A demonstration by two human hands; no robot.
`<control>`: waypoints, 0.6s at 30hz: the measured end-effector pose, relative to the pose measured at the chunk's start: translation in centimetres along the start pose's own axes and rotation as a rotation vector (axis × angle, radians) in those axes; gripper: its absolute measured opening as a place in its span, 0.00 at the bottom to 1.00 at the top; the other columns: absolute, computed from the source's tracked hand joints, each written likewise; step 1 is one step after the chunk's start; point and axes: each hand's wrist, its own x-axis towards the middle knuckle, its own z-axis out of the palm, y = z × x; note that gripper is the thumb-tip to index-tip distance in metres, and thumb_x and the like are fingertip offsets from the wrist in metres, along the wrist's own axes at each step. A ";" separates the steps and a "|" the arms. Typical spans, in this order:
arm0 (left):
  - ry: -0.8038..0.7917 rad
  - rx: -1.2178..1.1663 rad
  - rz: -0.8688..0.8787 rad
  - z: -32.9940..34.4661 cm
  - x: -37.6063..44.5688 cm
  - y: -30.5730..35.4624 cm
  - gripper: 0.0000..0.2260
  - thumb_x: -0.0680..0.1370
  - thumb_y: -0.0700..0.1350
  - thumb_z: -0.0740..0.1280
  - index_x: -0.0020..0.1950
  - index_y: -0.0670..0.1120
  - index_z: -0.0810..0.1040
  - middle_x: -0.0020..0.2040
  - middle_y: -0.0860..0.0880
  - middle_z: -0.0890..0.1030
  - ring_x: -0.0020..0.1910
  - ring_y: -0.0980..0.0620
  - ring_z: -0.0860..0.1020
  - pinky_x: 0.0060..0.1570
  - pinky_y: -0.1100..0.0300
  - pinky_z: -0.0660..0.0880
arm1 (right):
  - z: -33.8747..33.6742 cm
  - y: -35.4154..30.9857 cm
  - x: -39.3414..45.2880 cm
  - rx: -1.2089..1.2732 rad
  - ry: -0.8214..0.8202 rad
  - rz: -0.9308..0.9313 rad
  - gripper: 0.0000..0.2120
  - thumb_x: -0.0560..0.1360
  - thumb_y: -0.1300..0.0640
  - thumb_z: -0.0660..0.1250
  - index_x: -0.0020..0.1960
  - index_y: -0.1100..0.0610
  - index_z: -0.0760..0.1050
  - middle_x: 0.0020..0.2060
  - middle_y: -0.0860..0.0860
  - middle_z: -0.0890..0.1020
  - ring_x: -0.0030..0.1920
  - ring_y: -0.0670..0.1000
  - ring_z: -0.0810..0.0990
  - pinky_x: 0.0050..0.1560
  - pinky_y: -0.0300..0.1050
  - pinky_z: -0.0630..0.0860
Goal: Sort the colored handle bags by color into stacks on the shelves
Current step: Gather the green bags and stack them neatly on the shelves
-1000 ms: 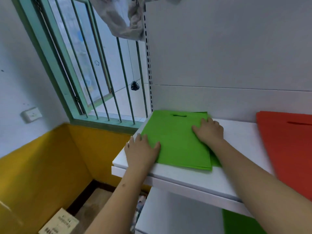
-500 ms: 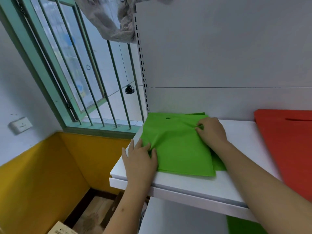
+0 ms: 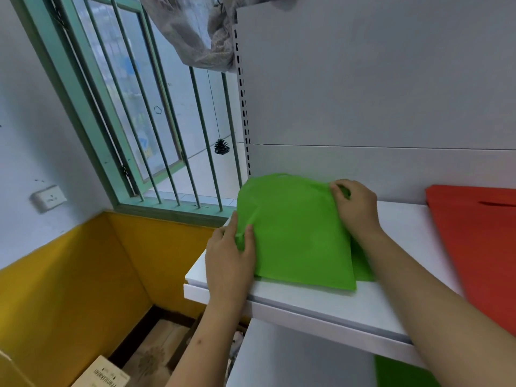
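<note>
A stack of green handle bags (image 3: pixel 298 236) lies at the left end of the white shelf (image 3: pixel 321 305). The top bag bulges upward, its far edge lifted and curled. My left hand (image 3: pixel 230 261) pinches the bag's left edge near the shelf's corner. My right hand (image 3: pixel 354 206) grips the bag's far right corner between thumb and fingers. A second green bag's edge (image 3: pixel 361 266) peeks out beneath on the right. A red bag stack (image 3: pixel 480 247) lies on the same shelf at the right, apart from the green one.
A barred window with a green frame (image 3: pixel 156 135) stands left of the shelf upright. Grey cloth (image 3: pixel 201 32) hangs above. A lower shelf (image 3: pixel 293 364) holds another green bag (image 3: pixel 405 371). Cardboard boxes (image 3: pixel 103 372) sit on the floor beside the yellow wall.
Both hands went from pressing flat on the green stack to pinching the top bag. Its edges have been drawn inward and lifted, so it bulges and its handle slot is hidden.
</note>
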 end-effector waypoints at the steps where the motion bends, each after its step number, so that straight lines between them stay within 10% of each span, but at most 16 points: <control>1: 0.004 -0.006 -0.014 -0.1 -0.1 0.1 0.25 0.81 0.58 0.58 0.77 0.54 0.63 0.56 0.51 0.75 0.58 0.52 0.71 0.53 0.58 0.69 | -0.1 -0.1 0.1 0.053 0.031 0.043 0.10 0.78 0.54 0.67 0.51 0.59 0.82 0.46 0.54 0.83 0.47 0.52 0.78 0.47 0.39 0.67; 6: -0.001 -0.076 -0.042 -0.6 0.0 0.4 0.28 0.79 0.46 0.64 0.79 0.53 0.59 0.62 0.50 0.69 0.60 0.57 0.68 0.52 0.72 0.64 | -0.6 -0.2 0.5 0.260 0.099 0.258 0.05 0.75 0.59 0.69 0.50 0.55 0.81 0.49 0.52 0.83 0.46 0.48 0.77 0.53 0.46 0.76; 9: -0.011 -0.142 -0.018 -1.3 -0.5 0.1 0.31 0.77 0.37 0.66 0.78 0.52 0.61 0.63 0.52 0.67 0.57 0.63 0.67 0.50 0.82 0.64 | -0.7 -0.5 0.7 0.386 0.065 0.344 0.22 0.72 0.67 0.67 0.64 0.52 0.75 0.61 0.49 0.77 0.51 0.48 0.78 0.54 0.44 0.77; 13: -0.025 -0.276 -0.172 -3.3 -1.3 -0.6 0.35 0.75 0.38 0.71 0.78 0.54 0.60 0.67 0.55 0.70 0.65 0.51 0.72 0.64 0.52 0.73 | -1.3 -0.8 1.8 0.913 -0.112 0.716 0.33 0.73 0.73 0.63 0.76 0.59 0.60 0.64 0.58 0.74 0.55 0.56 0.79 0.51 0.49 0.79; 18: -0.020 -0.377 -0.306 -7.5 -3.4 -1.2 0.33 0.74 0.42 0.75 0.76 0.47 0.64 0.64 0.48 0.76 0.59 0.48 0.78 0.60 0.49 0.77 | -3.0 -2.2 1.1 0.896 -0.360 0.658 0.14 0.76 0.69 0.59 0.59 0.63 0.77 0.39 0.51 0.85 0.40 0.50 0.81 0.38 0.39 0.79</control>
